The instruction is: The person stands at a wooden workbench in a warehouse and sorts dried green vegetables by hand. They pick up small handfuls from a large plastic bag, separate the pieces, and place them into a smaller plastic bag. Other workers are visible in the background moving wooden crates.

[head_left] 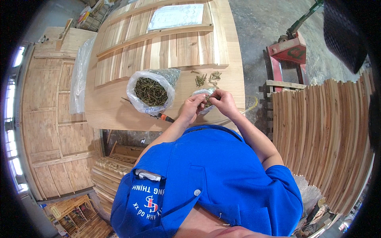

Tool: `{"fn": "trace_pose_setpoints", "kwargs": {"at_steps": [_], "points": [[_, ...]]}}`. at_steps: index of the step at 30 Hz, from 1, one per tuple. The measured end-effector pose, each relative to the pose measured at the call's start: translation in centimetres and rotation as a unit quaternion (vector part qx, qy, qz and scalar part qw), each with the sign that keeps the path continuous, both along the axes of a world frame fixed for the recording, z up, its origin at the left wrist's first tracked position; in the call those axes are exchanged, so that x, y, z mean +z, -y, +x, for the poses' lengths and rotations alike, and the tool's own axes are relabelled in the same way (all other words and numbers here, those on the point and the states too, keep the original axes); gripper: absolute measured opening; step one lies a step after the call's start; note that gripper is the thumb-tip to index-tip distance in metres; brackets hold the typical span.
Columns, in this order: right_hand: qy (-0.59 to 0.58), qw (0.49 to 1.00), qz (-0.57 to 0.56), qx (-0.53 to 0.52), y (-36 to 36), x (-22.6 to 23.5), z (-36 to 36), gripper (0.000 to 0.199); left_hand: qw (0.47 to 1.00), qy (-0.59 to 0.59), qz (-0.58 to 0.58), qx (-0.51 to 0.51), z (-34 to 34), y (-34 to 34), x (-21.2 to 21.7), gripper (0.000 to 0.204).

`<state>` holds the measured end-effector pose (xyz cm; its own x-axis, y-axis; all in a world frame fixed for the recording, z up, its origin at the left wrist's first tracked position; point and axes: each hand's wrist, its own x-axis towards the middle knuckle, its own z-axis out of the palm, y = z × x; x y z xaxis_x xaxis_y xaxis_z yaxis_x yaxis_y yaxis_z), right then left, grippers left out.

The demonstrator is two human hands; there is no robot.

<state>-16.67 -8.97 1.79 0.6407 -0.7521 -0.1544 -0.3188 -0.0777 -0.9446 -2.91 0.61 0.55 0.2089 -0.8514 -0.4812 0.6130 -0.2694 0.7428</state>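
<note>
Both my hands meet over a small clear plastic bag [203, 92] near the table's front edge, with screws inside its mouth. My left hand [191, 108] has its fingers drawn together at the bag's left side. From the right, my right hand [224, 103] pinches at the opening; its fingertips hide whatever is between them. Loose brass-coloured screws [201, 80] lie in little piles just beyond the bag. To the left stands a larger open plastic bag [171, 95], full of similar screws [151, 92]. An orange and black tool handle [166, 118] pokes out beside it.
A slatted wooden panel [174, 49] with battens and a paper sheet [176, 16] covers the table's far part. Stacked boards [321, 139] and a red pallet jack [287, 51] are at right. Wooden panels [75, 150] and plastic wrap [81, 75] are at left.
</note>
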Motion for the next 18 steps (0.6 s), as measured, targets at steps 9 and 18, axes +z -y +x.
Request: {"fn": "trace_pose_setpoints", "kwargs": {"at_steps": [9, 18], "points": [[0.092, 0.98, 0.174, 0.02, 0.1, 0.0, -0.2, 0.01, 0.975, 0.221, -0.014, -0.01, -0.2, 0.2, 0.3, 0.022], [0.185, 0.918, 0.346, -0.065, 0.8, -1.2, -0.6, 0.016, 0.924, 0.377, -0.062, 0.016, 1.2, 1.9, 1.1, 0.015]]}}
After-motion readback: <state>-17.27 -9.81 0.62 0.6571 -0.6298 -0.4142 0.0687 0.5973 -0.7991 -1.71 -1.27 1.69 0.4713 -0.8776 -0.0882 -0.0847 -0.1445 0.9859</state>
